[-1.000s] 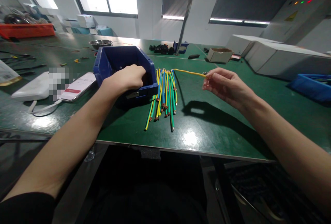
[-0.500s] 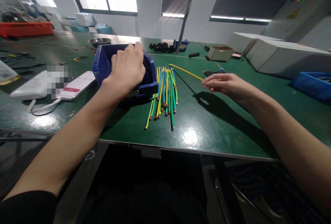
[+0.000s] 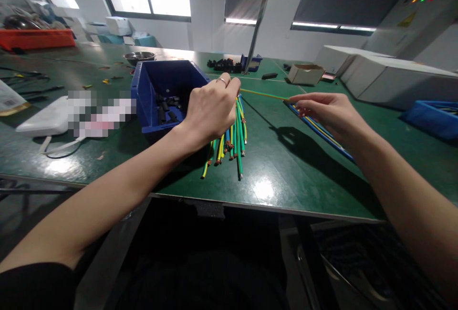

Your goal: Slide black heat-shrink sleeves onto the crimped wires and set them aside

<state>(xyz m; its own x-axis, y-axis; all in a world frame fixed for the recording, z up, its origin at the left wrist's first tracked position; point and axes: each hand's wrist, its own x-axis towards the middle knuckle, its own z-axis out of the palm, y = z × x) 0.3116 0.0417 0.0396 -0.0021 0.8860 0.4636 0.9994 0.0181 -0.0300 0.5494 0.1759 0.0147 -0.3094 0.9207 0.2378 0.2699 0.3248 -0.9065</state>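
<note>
My right hand [image 3: 325, 109] pinches a yellow-green wire [image 3: 265, 94] that runs leftward to the fingers of my left hand [image 3: 214, 105]. My left hand is closed over the wire's far end; its fingertips and whatever they hold are hidden behind the knuckles. Below it lies a bundle of cut wires [image 3: 239, 145], mostly green and yellow with some blue, several showing bare copper ends. A blue bin [image 3: 141, 95] stands just left of my left hand, with small black pieces [image 3: 168, 107] inside. More blue and yellow wires [image 3: 331, 140] lie under my right hand.
The green table [image 3: 286, 181] carries a white power bank [image 3: 43, 119] and a partly blurred phone at left. Farther back are a metal bowl [image 3: 139, 57], black parts [image 3: 225, 65] and a small cardboard box [image 3: 305, 74]. White boxes [image 3: 390, 76] and a blue tray [image 3: 432, 119] stand at right.
My left hand has come out of the blue bin and moved right to the end of the wire. My right hand has stayed nearly in place, still pinching the wire.
</note>
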